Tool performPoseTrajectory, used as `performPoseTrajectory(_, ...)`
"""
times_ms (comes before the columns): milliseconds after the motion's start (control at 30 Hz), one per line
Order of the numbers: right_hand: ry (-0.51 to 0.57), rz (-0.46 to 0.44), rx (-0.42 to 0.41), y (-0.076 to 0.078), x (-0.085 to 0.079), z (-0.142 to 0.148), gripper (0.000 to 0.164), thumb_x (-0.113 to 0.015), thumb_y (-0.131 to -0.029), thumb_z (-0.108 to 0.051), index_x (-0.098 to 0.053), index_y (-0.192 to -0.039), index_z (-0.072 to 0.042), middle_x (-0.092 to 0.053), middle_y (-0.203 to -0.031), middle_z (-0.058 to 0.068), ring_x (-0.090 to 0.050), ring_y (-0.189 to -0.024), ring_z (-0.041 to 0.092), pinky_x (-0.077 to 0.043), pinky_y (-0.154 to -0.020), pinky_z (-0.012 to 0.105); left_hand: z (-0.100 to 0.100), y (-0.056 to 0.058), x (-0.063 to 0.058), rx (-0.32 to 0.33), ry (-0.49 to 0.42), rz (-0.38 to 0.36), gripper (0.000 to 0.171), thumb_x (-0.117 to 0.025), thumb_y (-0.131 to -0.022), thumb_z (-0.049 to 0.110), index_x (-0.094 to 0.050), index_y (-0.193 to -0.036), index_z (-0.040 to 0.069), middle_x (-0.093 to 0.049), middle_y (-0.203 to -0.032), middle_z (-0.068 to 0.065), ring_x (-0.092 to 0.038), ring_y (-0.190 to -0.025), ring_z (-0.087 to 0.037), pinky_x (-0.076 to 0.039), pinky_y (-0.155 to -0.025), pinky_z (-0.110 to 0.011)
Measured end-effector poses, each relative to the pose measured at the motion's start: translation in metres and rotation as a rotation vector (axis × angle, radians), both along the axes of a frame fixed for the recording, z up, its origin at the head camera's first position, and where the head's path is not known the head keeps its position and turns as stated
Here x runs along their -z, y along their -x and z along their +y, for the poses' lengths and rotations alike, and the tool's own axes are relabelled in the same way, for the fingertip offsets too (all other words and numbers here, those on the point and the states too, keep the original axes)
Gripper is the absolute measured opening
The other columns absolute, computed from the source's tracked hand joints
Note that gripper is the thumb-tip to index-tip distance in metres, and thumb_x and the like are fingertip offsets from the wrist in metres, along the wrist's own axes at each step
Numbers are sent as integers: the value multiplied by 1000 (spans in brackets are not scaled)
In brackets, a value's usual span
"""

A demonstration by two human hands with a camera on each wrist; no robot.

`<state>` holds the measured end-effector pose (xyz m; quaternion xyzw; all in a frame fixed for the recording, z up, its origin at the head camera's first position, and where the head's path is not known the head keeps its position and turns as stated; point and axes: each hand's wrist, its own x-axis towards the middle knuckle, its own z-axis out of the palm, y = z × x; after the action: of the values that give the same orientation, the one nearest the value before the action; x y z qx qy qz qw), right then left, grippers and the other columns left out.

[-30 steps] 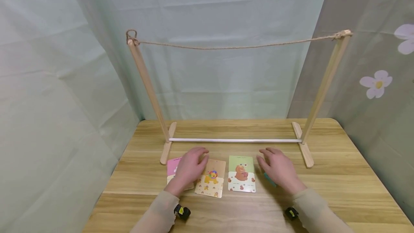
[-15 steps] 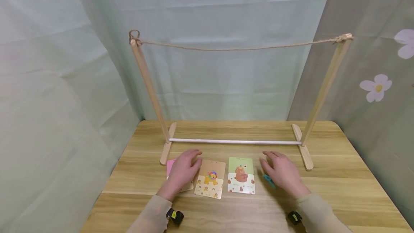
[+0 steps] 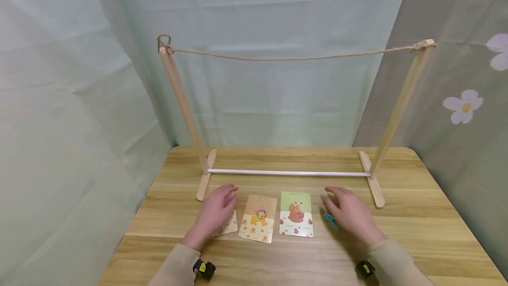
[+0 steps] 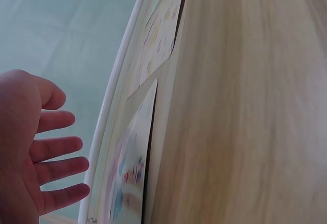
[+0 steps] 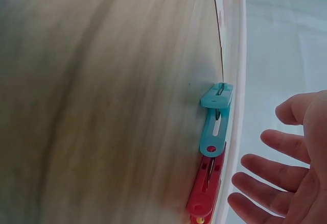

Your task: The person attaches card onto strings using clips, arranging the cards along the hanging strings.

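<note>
My left hand hovers over a card at the left, covering most of it; the fingers are relaxed and hold nothing. That card shows beside the fingers in the left wrist view. An orange lion card and a green bear card lie flat between the hands. My right hand hangs with loose fingers above several plastic clothespins. A teal clothespin and a red clothespin show in the right wrist view; in the head view only the teal one peeks out beside the hand.
Behind the cards stands a wooden frame with a left post, a right post and a white bottom rod. A twine line sags between the post tops. Pale curtains hang behind the wooden table.
My left hand has moved left, off the lion card and farther over the left card. My right hand has shifted slightly right, showing more of the teal clothespin. The cards lie as before.
</note>
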<state>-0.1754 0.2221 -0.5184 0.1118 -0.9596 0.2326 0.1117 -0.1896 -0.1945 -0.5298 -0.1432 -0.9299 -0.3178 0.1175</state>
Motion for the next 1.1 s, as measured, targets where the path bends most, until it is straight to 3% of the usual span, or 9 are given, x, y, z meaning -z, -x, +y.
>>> performPoseTrajectory(267, -15, 15, -8, -4, -1, 6, 29, -73, -103, -26, -76, -125, -8, -75, -125, 16, -75, -102, 36, -62, -79, 55, -14, -4, 2, 54, 15, 34, 32, -73, -101, 14, -73, -130, 1, -71, -133, -16, -67, -125, -35, -53, -107, -53)
performPoseTrajectory(467, -15, 22, 5, -11, -2, 12, 29, -75, -102, -25, -76, -124, -7, -75, -123, 16, -74, -103, 36, -62, -78, 54, -22, -8, 0, 41, 33, -29, 38, -74, -102, 17, -70, -136, 2, -66, -137, -14, -67, -123, -34, -55, -103, -54)
performPoseTrajectory(567, -8, 31, 6, -14, -4, 14, 29, -76, -101, -24, -77, -124, -7, -75, -123, 16, -74, -106, 37, -61, -83, 56, -27, -9, 0, 25, 32, -64, 40, -74, -102, 19, -68, -139, 3, -65, -139, -14, -67, -123, -33, -54, -105, -54)
performPoseTrajectory(667, -7, 39, 1, -16, -4, 16, 28, -78, -100, -23, -77, -122, -6, -76, -120, 16, -74, -106, 37, -60, -86, 57, -32, -9, 1, 25, 45, -49, 44, -77, -100, 19, -67, -139, 2, -65, -137, -15, -68, -121, -34, -54, -105, -54)
performPoseTrajectory(867, -26, 21, 1, -19, -5, 21, 27, -78, -99, -24, -78, -121, -8, -77, -115, 13, -75, -97, 31, -62, -78, 52, -43, -7, 1, 59, 75, 6, 50, -83, -95, 18, -66, -139, -1, -67, -131, -16, -67, -119, -35, -54, -104, -55)
performPoseTrajectory(1100, -40, -20, -3, -22, -11, 24, 23, -79, -97, -22, -80, -117, -11, -78, -107, 7, -74, -86, 19, -61, -68, 44, -51, -6, -4, 80, 152, -7, 58, -84, -94, 25, -64, -142, 1, -64, -136, -17, -63, -124, -37, -52, -107, -59)
